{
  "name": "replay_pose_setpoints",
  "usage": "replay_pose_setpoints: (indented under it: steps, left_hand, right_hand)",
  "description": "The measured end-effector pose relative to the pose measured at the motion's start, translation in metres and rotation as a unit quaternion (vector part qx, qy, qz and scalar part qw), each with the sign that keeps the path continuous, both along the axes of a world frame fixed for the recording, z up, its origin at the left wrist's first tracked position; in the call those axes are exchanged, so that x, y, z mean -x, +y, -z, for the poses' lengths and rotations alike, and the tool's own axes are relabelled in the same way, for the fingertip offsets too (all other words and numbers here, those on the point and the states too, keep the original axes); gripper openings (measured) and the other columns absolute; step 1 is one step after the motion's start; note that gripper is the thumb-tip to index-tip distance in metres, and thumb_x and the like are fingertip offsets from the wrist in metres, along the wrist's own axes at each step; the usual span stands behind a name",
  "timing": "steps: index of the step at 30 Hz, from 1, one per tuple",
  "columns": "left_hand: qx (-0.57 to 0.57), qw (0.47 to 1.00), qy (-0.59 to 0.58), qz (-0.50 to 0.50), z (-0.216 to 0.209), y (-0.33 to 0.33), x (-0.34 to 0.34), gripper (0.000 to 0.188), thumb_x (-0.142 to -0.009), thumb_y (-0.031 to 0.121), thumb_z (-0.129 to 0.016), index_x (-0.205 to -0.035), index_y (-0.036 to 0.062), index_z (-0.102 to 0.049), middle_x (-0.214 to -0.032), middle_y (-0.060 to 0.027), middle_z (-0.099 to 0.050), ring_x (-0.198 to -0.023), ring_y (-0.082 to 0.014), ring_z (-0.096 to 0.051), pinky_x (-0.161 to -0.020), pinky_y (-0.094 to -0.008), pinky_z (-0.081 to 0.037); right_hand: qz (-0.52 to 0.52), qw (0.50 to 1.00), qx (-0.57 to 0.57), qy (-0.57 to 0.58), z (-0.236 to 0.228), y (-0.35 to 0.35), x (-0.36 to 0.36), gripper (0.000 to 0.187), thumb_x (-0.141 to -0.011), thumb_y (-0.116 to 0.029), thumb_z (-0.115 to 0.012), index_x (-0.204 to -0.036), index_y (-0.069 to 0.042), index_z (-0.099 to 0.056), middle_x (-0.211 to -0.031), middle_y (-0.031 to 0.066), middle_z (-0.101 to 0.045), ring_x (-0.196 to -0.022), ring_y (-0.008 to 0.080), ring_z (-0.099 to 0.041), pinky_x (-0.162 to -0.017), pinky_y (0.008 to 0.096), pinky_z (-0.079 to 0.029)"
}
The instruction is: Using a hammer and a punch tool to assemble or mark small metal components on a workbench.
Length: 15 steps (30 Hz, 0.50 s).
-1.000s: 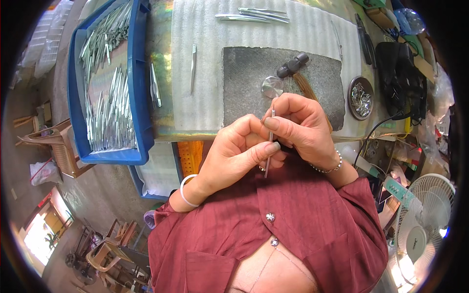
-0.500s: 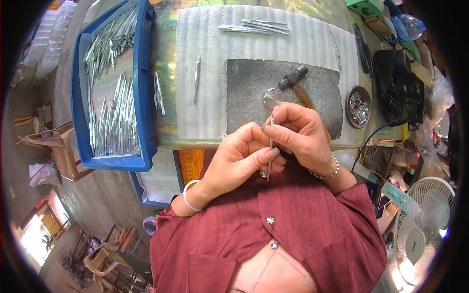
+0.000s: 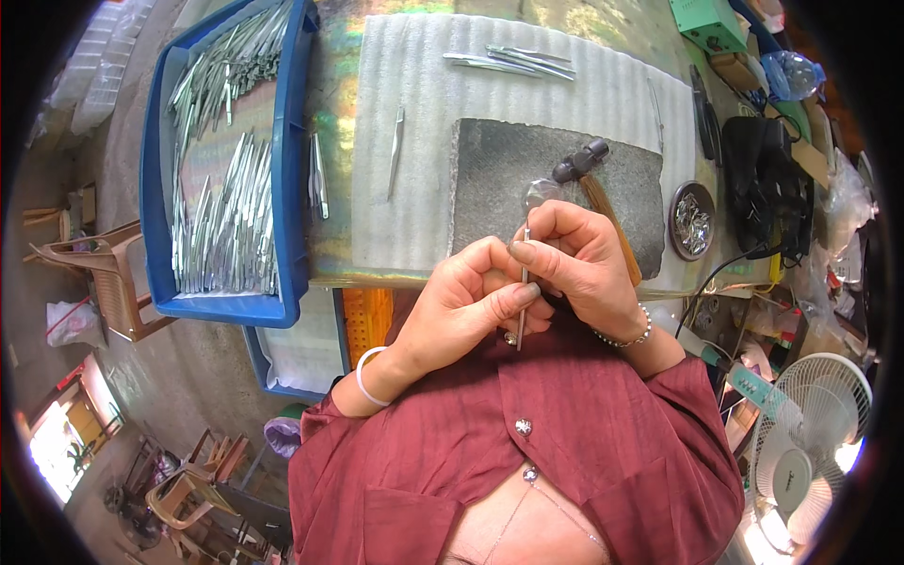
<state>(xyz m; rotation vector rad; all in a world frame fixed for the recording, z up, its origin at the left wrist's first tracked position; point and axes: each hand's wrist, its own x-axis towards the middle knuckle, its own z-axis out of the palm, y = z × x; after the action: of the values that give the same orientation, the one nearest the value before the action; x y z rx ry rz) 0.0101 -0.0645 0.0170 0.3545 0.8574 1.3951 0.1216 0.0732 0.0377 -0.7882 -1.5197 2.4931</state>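
Just off the near edge of the tabletop [image 3: 334, 99], both hands are handling one slim metal piece [image 3: 524, 272], so this one is apparently not finished. The left hand's [image 3: 457, 297] fingers are pinching its lower part, and the right hand's [image 3: 582, 254] fingers are gripping it near its upper end.

Toward the far edge, a small bunch of similar pieces [image 3: 508, 62] is lying on a white foam sheet [image 3: 424, 94]; a single piece [image 3: 395, 155] is lying apart, farther left. Many more are lying in two groups in a blue tray [image 3: 290, 188] at the left end. Which are done and which are waiting, the view is not showing. A hammer [image 3: 607, 217] is resting unheld on a grey slab [image 3: 499, 155], and a dish [image 3: 675, 235] is holding small metal parts toward the right edge.
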Motion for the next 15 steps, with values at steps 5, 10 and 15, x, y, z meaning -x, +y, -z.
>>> replay_pose_setpoints:
  steps: [5,10,15]
  left_hand:
    - [-0.001,1.000,0.002,-0.006,0.002,-0.003,0.004,0.013,-0.094,0.010,-0.054,-0.100,0.0016,-0.046,-0.085,-0.0112,-0.066,-0.074,-0.0144,-0.065,-0.063,-0.0234,-0.051]
    - [-0.018,0.984,-0.111,-0.135,0.001,-0.010,0.014,0.021,-0.092,0.007,-0.055,-0.111,0.0009,-0.048,-0.089,-0.0133,-0.065,-0.074,-0.0170,-0.066,-0.063,-0.0256,-0.053]
    - [-0.101,0.950,-0.176,-0.239,0.014,-0.021,0.026,0.022,-0.093,0.012,-0.055,-0.111,0.0002,-0.056,-0.088,-0.0083,-0.064,-0.068,-0.0147,-0.061,-0.059,-0.0234,-0.050]
  right_hand:
    - [0.020,1.000,-0.009,0.008,-0.001,-0.005,0.006,0.009,-0.088,-0.006,-0.062,-0.088,0.000,-0.056,-0.075,0.0003,-0.059,-0.066,0.0026,-0.054,-0.056,0.0170,-0.044]
    - [0.088,0.995,0.020,0.043,-0.003,-0.004,0.010,0.007,-0.088,-0.003,-0.059,-0.091,-0.001,-0.053,-0.071,0.0027,-0.059,-0.054,0.0033,-0.050,-0.047,0.0162,-0.040]
    - [-0.021,1.000,-0.012,0.018,-0.004,-0.015,0.017,0.008,-0.088,-0.001,-0.058,-0.094,0.001,-0.053,-0.074,0.0060,-0.060,-0.055,0.0056,-0.054,-0.048,0.0180,-0.042]
